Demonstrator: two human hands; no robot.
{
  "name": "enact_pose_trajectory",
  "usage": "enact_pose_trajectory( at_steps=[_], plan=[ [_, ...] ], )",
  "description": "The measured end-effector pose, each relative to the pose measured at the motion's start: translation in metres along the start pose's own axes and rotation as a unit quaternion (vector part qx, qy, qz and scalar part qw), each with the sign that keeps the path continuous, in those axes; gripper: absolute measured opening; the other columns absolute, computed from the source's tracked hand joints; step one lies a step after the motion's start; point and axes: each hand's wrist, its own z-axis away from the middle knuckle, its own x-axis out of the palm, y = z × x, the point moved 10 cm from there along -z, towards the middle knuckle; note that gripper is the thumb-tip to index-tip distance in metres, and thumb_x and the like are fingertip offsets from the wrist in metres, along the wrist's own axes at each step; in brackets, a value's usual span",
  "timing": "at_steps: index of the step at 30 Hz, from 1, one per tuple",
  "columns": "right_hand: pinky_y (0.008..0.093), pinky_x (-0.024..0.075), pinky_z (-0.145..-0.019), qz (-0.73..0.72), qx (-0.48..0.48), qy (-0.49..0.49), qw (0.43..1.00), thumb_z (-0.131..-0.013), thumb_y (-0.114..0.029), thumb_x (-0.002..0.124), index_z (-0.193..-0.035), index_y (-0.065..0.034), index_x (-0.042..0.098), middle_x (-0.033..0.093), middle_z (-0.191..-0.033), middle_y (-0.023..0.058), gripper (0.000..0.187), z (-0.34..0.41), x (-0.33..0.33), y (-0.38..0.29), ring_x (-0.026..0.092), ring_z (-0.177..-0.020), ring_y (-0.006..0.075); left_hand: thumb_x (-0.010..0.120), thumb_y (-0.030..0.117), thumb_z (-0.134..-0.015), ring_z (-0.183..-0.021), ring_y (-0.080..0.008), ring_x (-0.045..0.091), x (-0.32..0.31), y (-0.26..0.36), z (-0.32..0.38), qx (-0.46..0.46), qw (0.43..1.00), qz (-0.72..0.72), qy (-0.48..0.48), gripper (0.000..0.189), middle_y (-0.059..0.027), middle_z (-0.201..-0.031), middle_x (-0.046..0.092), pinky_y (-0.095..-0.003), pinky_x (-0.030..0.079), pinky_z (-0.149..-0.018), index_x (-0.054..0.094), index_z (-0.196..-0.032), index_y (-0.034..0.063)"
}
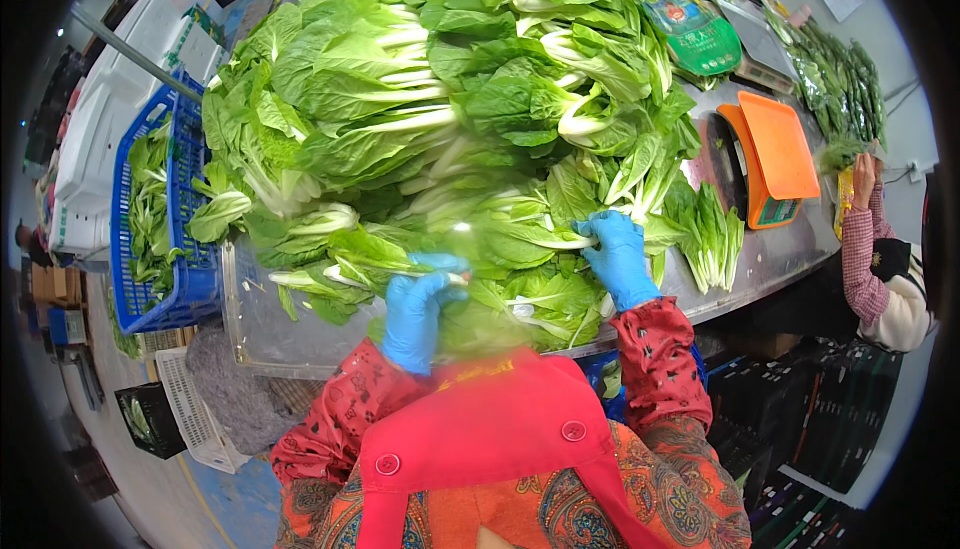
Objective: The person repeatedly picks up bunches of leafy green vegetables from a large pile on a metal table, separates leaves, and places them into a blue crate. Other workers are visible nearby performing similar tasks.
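A large heap of leafy greens with white stems [375, 69] covers the metal table. My left hand [420, 309], in a blue glove, is closed around the stem end of a leafy green [367, 253] at the heap's near side. Farther right, my right hand [619, 256], gloved in blue too, grips the white stem of another leafy green [525, 238], whose leaves point left. A blurred patch in the middle of the picture hides some of the leaves between the hands. Beyond my right hand lies a small bunch of greens [709, 238] on bare metal.
A blue plastic crate [180, 279] holding greens stands against the table's left edge [232, 309]. An orange scale [780, 151] and a green printed bag [694, 35] are at the right. Another person's hands [866, 174] work at the far right. White foam boxes [97, 129] stand beyond the crate.
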Motion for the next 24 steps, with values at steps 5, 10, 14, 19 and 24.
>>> enact_pose_trajectory(
  at_steps=[5,10,14,19,24],
  plan=[
    [0.0313,0.0447,-0.070,-0.293,-0.025,0.160,0.942,-0.069,-0.005,0.068,-0.098,-0.0099,0.062,0.061,-0.093,0.0085,0.030,0.023,-0.063,-0.014,0.058,-0.085,0.0200,0.053,0.008,-0.076,-0.085,-0.0240,0.062,0.008,-0.007,0.003,-0.021,1.000,0.018,-0.011,0.021,-0.0154,-0.092,0.062,-0.0318,0.053,-0.065,0.057,-0.094,-0.0013],
    [0.0204,0.0444,-0.055,-0.703,0.326,0.022,0.631,-0.088,-0.018,0.053,-0.101,0.0005,0.054,0.064,-0.097,0.0123,0.023,0.041,0.027,0.025,0.061,-0.065,0.0113,0.052,0.005,-0.075,-0.088,-0.0263,0.061,0.018,-0.028,0.007,-0.078,0.996,0.001,-0.032,0.023,-0.0171,-0.095,0.062,-0.0362,0.052,-0.070,0.056,-0.096,-0.0021],
    [0.0216,0.0470,-0.059,-0.805,0.320,-0.039,0.498,-0.089,-0.018,0.051,-0.121,0.0026,0.046,0.062,-0.105,0.0151,0.038,0.053,0.063,-0.011,0.062,-0.070,0.0124,0.053,0.005,-0.074,-0.088,-0.0267,0.061,0.017,-0.042,0.012,-0.113,0.993,0.012,-0.034,0.024,-0.0170,-0.095,0.062,-0.0365,0.051,-0.073,0.056,-0.097,-0.0029],
    [0.0246,0.0497,-0.065,-0.804,0.280,-0.097,0.516,-0.087,-0.013,0.052,-0.112,0.0032,0.050,0.062,-0.102,0.0152,0.030,0.059,0.079,-0.052,0.063,-0.077,0.0150,0.059,0.007,-0.074,-0.088,-0.0242,0.060,0.021,-0.050,0.013,-0.131,0.990,0.023,-0.044,0.031,-0.0157,-0.097,0.061,-0.0352,0.049,-0.075,0.056,-0.104,-0.0025],
    [0.0288,0.0518,-0.065,-0.753,0.293,-0.075,0.585,-0.086,-0.007,0.055,-0.097,0.0030,0.050,0.063,-0.096,0.0153,0.016,0.067,0.082,-0.059,0.062,-0.079,0.0185,0.062,0.010,-0.076,-0.094,-0.0209,0.057,0.032,-0.055,0.016,-0.167,0.983,0.027,-0.064,0.041,-0.0141,-0.104,0.059,-0.0334,0.047,-0.080,0.050,-0.114,-0.0012]
  ],
)
